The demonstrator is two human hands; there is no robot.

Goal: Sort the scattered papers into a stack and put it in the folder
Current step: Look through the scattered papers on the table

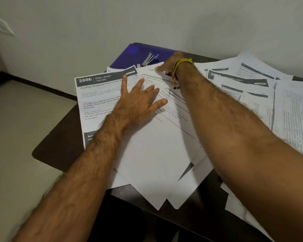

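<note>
So the papers (156,145) are still a loose mess fanned over the dark table (58,145), more sheets spilling toward its right edge. Left hand (140,102) lies flat, fingers spread, pressing the middle pile. Right hand (170,66) reaches to the far edge and touches a sheet's top; can't tell its grip. The blue folder (129,56) sits at the far-left corner.
</note>
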